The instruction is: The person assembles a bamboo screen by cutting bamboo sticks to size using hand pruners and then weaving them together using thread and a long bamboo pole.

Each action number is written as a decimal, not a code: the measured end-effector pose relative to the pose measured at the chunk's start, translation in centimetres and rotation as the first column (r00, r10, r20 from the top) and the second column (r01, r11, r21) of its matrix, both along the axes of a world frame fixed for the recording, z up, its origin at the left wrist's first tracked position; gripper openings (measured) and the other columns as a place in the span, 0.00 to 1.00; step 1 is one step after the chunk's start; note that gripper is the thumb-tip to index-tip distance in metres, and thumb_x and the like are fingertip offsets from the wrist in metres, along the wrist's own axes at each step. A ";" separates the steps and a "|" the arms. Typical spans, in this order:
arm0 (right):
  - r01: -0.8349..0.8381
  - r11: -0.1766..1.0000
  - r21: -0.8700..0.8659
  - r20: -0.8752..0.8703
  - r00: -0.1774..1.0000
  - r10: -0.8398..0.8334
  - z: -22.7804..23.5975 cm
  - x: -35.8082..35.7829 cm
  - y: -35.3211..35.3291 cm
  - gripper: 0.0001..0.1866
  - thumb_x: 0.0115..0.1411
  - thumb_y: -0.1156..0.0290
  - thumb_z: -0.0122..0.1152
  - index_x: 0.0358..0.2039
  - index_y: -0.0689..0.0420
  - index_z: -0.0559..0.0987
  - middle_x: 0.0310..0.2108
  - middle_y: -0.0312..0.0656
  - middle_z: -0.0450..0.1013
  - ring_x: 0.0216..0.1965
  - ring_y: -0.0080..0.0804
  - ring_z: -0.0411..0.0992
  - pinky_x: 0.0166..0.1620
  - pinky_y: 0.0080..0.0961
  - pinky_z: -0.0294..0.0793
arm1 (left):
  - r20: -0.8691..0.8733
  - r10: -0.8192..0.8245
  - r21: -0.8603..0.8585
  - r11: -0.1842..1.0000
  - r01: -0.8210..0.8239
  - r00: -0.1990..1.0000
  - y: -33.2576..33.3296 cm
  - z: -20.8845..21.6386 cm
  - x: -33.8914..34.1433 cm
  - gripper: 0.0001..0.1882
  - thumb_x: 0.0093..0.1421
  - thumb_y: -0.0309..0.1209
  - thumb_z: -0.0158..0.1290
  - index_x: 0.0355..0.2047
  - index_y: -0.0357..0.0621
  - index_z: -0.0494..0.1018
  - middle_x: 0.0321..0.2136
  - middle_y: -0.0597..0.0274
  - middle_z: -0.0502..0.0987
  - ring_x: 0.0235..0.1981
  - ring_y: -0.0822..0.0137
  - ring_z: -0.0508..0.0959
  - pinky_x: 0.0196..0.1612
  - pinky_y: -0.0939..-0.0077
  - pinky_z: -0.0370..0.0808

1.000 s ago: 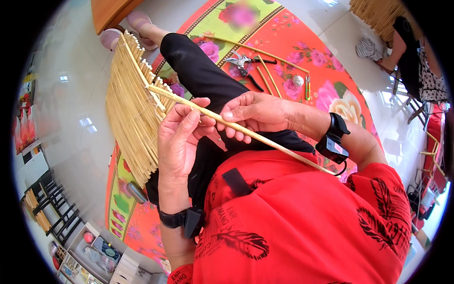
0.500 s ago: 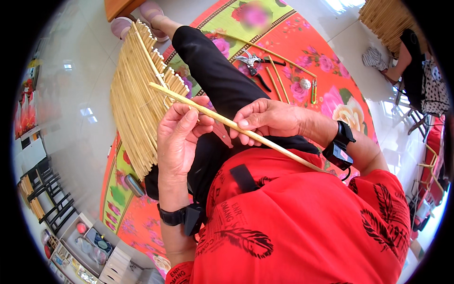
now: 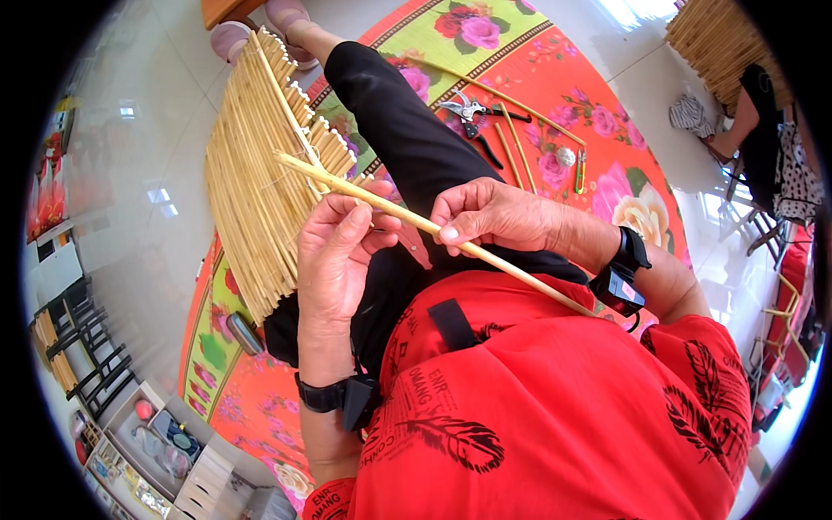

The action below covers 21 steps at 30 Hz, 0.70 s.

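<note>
Above a floral mat [image 3: 555, 74], both hands [image 3: 338, 251] [image 3: 503, 215] grasp a pale stick [image 3: 400, 213] extending beyond each.

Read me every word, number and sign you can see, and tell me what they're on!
Red shirt: black lettering beside feather prints; I won't copy out the words.
Black right-wrist device: pink mark, too small to read.
Red packages, far left: any print is too small and blurred.
</note>
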State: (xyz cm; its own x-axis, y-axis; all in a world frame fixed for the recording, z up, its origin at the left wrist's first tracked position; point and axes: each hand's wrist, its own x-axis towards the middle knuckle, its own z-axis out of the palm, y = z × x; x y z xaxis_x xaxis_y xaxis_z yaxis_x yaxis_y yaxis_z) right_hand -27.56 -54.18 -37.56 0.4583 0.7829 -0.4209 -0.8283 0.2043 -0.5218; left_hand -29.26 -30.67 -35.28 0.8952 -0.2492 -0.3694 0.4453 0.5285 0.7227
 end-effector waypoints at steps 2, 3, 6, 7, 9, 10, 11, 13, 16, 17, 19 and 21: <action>-0.003 0.999 -0.039 0.047 0.999 0.005 -0.1 0.0 0.0 0.08 0.58 0.69 0.65 0.34 0.59 0.77 0.29 0.33 0.75 0.30 0.18 0.73 0.33 0.13 0.70 | -0.013 -0.003 -0.011 1.000 0.003 1.000 -0.3 -0.1 -0.1 0.04 0.62 0.26 0.54 0.37 0.39 0.72 0.47 0.48 0.76 0.36 0.67 0.81 0.37 0.76 0.82; -0.014 0.998 -0.058 0.080 0.997 0.019 -0.2 0.0 0.2 0.08 0.58 0.69 0.65 0.34 0.59 0.77 0.28 0.33 0.75 0.29 0.17 0.73 0.32 0.12 0.69 | -0.021 0.013 0.002 1.000 -0.013 1.000 -0.1 -0.1 -0.2 0.04 0.62 0.26 0.54 0.37 0.39 0.72 0.47 0.48 0.76 0.36 0.68 0.81 0.37 0.76 0.81; -0.028 0.994 -0.109 0.144 0.989 0.043 -0.1 0.0 0.4 0.09 0.59 0.66 0.64 0.29 0.57 0.76 0.24 0.32 0.74 0.26 0.17 0.72 0.29 0.13 0.65 | -0.035 0.033 -0.001 0.999 -0.034 0.999 -0.3 -0.8 -0.7 0.04 0.62 0.25 0.54 0.37 0.40 0.72 0.46 0.49 0.76 0.36 0.68 0.81 0.37 0.76 0.81; -0.024 0.995 -0.095 0.143 0.989 0.037 -0.1 -0.1 0.6 0.09 0.60 0.66 0.64 0.29 0.57 0.76 0.24 0.32 0.74 0.26 0.17 0.72 0.29 0.13 0.66 | -0.035 0.044 0.000 0.999 -0.044 0.998 0.0 -0.8 -0.9 0.04 0.62 0.25 0.54 0.37 0.40 0.72 0.46 0.49 0.76 0.36 0.68 0.80 0.37 0.76 0.81; -0.020 0.995 -0.100 0.147 0.988 0.035 0.0 -0.1 0.5 0.09 0.61 0.66 0.62 0.30 0.57 0.77 0.24 0.33 0.75 0.26 0.18 0.72 0.30 0.14 0.68 | -0.040 0.054 0.019 0.998 -0.054 0.998 -0.2 -0.8 -1.0 0.04 0.62 0.25 0.55 0.37 0.40 0.73 0.46 0.50 0.76 0.36 0.69 0.80 0.36 0.78 0.80; -0.022 0.993 -0.115 0.152 0.988 0.039 0.1 -0.1 0.6 0.09 0.62 0.65 0.61 0.31 0.58 0.78 0.24 0.33 0.75 0.26 0.18 0.73 0.31 0.14 0.69 | -0.028 0.056 0.028 0.998 -0.055 0.998 -0.1 -0.9 -1.0 0.04 0.62 0.25 0.55 0.36 0.41 0.73 0.46 0.50 0.76 0.35 0.69 0.79 0.36 0.78 0.80; -0.024 0.991 -0.129 0.156 0.987 0.044 0.1 -0.1 0.7 0.10 0.63 0.65 0.60 0.31 0.58 0.78 0.24 0.33 0.75 0.26 0.18 0.73 0.31 0.15 0.70 | -0.017 0.058 0.037 0.998 -0.058 0.998 0.0 -1.0 -1.0 0.04 0.62 0.25 0.55 0.36 0.41 0.73 0.46 0.50 0.77 0.35 0.70 0.79 0.36 0.79 0.80; -0.038 0.989 -0.142 0.135 0.989 0.057 0.0 -0.1 0.9 0.11 0.64 0.63 0.58 0.34 0.59 0.79 0.25 0.34 0.76 0.26 0.18 0.74 0.32 0.15 0.72 | -0.003 0.073 0.061 0.995 -0.073 0.997 0.1 -1.0 -0.7 0.04 0.61 0.25 0.56 0.36 0.41 0.73 0.45 0.51 0.77 0.34 0.71 0.78 0.35 0.79 0.79; -0.098 0.981 -0.168 0.183 0.975 0.129 0.5 0.1 0.6 0.14 0.66 0.61 0.55 0.37 0.60 0.81 0.26 0.34 0.77 0.28 0.18 0.74 0.34 0.15 0.73 | 0.030 0.097 0.077 0.992 -0.099 0.995 0.9 -0.7 -0.3 0.03 0.61 0.25 0.56 0.35 0.41 0.73 0.44 0.51 0.77 0.35 0.71 0.78 0.36 0.80 0.78; -0.123 0.977 -0.176 0.211 0.964 0.160 0.7 0.1 0.4 0.14 0.66 0.61 0.55 0.38 0.60 0.81 0.27 0.34 0.77 0.29 0.18 0.74 0.35 0.15 0.73 | 0.045 0.105 0.082 0.991 -0.108 0.993 1.1 -0.8 -0.2 0.04 0.61 0.25 0.55 0.37 0.40 0.74 0.44 0.51 0.78 0.36 0.71 0.77 0.37 0.80 0.78; -0.167 0.966 -0.199 0.256 0.942 0.216 0.8 0.2 0.0 0.15 0.67 0.62 0.54 0.40 0.61 0.81 0.28 0.34 0.77 0.30 0.18 0.74 0.35 0.15 0.73 | 0.046 0.121 0.119 0.985 -0.126 0.992 1.1 -0.8 0.1 0.03 0.63 0.26 0.53 0.37 0.43 0.73 0.45 0.53 0.77 0.37 0.72 0.76 0.37 0.79 0.77; -0.203 0.952 -0.230 0.286 0.921 0.266 0.5 0.1 -0.6 0.16 0.67 0.63 0.53 0.42 0.62 0.80 0.30 0.34 0.77 0.30 0.18 0.73 0.37 0.15 0.73 | 0.052 0.199 0.132 0.970 -0.205 0.979 1.6 -0.8 0.3 0.04 0.63 0.26 0.53 0.39 0.44 0.73 0.45 0.54 0.77 0.39 0.70 0.76 0.39 0.75 0.77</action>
State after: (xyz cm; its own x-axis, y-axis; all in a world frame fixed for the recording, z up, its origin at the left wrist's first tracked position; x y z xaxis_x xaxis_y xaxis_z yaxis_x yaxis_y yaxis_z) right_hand -27.48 -54.80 -37.08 0.4033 0.8019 -0.4408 -0.6302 -0.1059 -0.7692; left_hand -28.96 -29.02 -36.10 0.9359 -0.0114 -0.3522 0.3103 0.5003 0.8084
